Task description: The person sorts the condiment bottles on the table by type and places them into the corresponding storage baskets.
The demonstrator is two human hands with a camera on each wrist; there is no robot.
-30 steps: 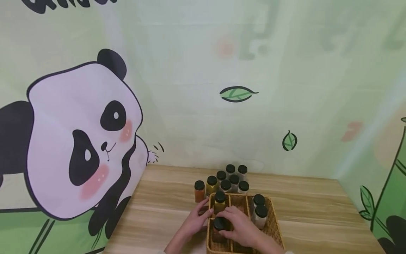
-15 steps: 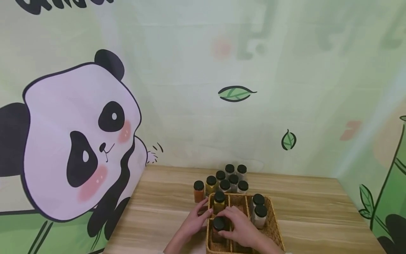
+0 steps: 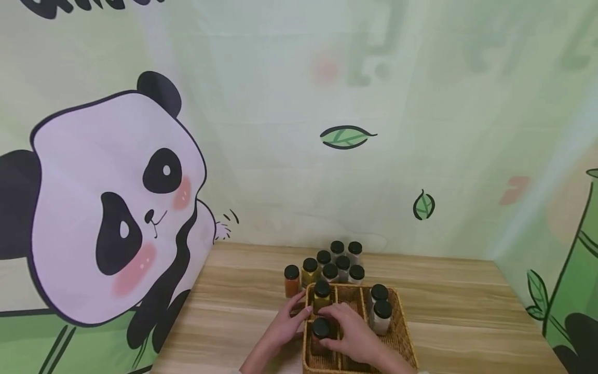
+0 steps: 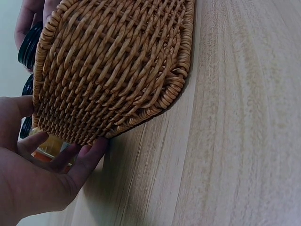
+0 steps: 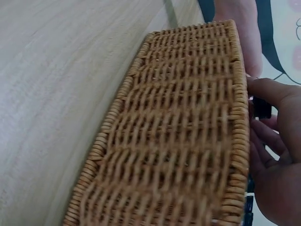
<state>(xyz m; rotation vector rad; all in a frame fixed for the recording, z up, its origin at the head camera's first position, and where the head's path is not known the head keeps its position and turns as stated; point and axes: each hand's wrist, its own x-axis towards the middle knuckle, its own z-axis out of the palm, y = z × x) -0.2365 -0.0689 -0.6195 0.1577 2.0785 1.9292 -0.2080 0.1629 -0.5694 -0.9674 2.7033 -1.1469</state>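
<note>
The right hand [image 3: 348, 332] has its thumb and fingers bent around a black-lidded jar [image 3: 321, 328] with dark reddish contents, upright in the near-left compartment of a wicker basket [image 3: 398, 340]. The left hand [image 3: 287, 323] holds the basket's left edge, thumb at the rim and fingertips against the outer woven wall. Just beyond the gripped jar, a yellow jar [image 3: 322, 299] stands in the far-left compartment. Bare woven floor shows in the far middle one. In the long right compartment, two pale jars [image 3: 381, 323] stand toward the far end, leaving room nearer. Past the far rim, close by, an orange jar [image 3: 291, 284] stands leftmost beside seven others. The wooden table [image 3: 458, 306] stretches widely left and right, its far edge meeting a panda-printed backdrop [image 3: 261, 130].
</note>
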